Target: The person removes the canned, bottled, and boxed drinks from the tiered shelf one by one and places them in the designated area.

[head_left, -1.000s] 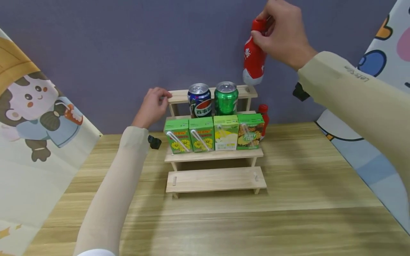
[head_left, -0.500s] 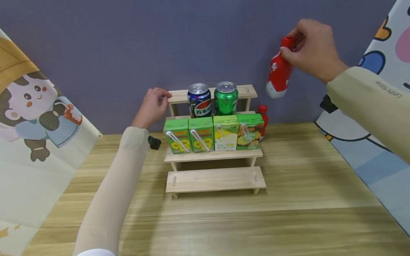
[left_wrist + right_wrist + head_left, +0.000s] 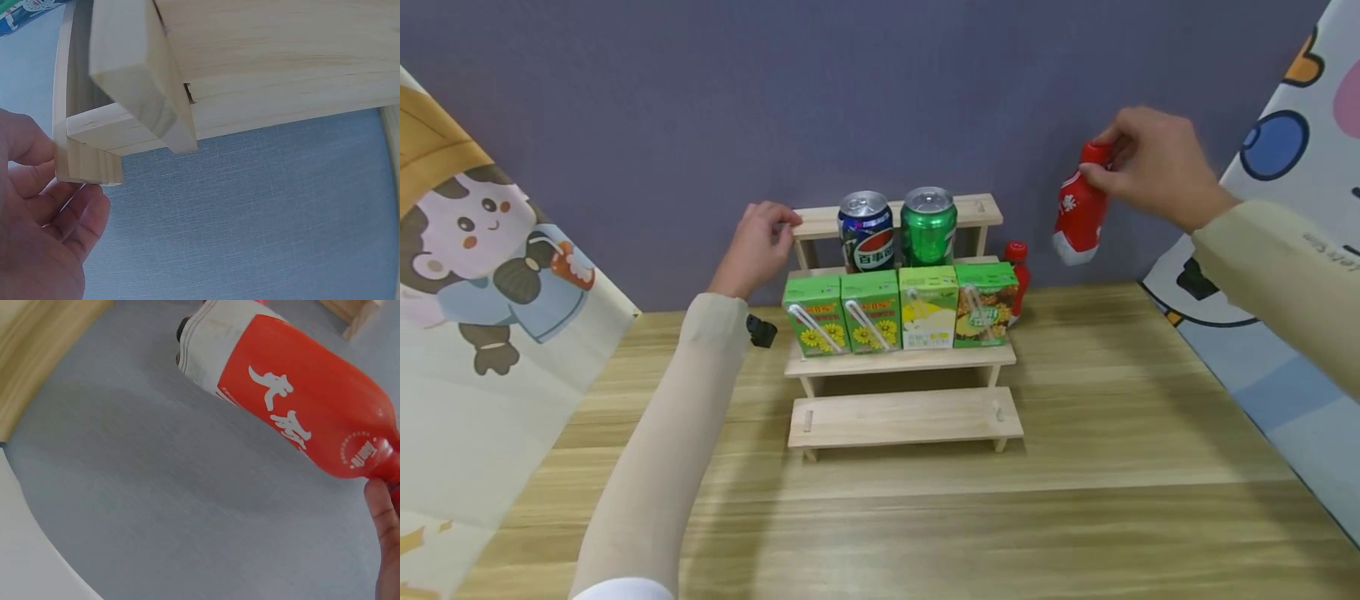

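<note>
My right hand [image 3: 1161,167] pinches a red bottle [image 3: 1081,212] by its cap and neck, in the air right of the wooden step shelf [image 3: 902,417]. The bottle hangs tilted, its white base down and to the left; in the right wrist view the red bottle [image 3: 300,394] shows white lettering, and only part of the thumb is visible. My left hand [image 3: 758,250] holds the left end of the shelf's top board. In the left wrist view the thumb and fingers of the left hand [image 3: 47,212] lie on either side of the wooden board end [image 3: 90,164].
A blue can [image 3: 867,233] and a green can [image 3: 928,229] stand behind several juice boxes [image 3: 871,321] on the shelf. Another red bottle [image 3: 1018,279] stands at the shelf's right, partly hidden. A grey-blue wall [image 3: 700,100] rises behind the wooden table [image 3: 1112,433].
My right hand has carried the red bottle rightward and down, from above the top board's right end to the shelf's right side. My left hand has stayed at the top board.
</note>
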`<state>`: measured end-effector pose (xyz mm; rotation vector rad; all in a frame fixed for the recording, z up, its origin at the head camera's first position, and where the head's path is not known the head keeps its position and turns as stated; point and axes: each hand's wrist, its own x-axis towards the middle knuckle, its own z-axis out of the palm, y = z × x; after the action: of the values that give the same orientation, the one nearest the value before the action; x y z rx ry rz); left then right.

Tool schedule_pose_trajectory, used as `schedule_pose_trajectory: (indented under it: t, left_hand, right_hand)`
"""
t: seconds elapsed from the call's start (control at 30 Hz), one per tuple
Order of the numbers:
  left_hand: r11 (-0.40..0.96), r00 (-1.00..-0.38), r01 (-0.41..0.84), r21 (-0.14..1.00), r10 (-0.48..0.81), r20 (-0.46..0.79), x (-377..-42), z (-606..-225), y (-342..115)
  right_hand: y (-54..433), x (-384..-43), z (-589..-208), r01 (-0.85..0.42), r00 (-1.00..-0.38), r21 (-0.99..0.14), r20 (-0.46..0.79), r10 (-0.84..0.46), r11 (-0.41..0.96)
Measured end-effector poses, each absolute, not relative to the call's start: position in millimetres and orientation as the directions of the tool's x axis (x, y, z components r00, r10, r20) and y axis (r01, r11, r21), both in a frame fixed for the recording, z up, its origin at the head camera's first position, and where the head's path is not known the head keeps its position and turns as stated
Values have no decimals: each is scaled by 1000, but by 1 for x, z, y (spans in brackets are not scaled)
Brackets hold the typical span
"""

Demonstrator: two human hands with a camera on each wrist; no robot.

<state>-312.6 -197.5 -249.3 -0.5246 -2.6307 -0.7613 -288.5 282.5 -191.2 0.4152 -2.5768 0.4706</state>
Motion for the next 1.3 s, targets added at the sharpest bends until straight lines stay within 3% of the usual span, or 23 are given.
schedule_pose_trajectory:
  t: [0.3,0.83,1.3]
  left_hand:
    - [790,-862,450,416,262,434,-313,-249,-202]
    - [791,-861,452,413,266,432,-309,-248,-209]
    - [802,-862,447,396,269,429,-308,-247,-207]
  right_hand:
    - [284,-299,-229,-354,-898,-367,391,-202,860]
    - [277,-307,-278,-353,-920,-408,315,-233,842]
    - [276,-308,-298,-333,-936,-412,253,-245,848]
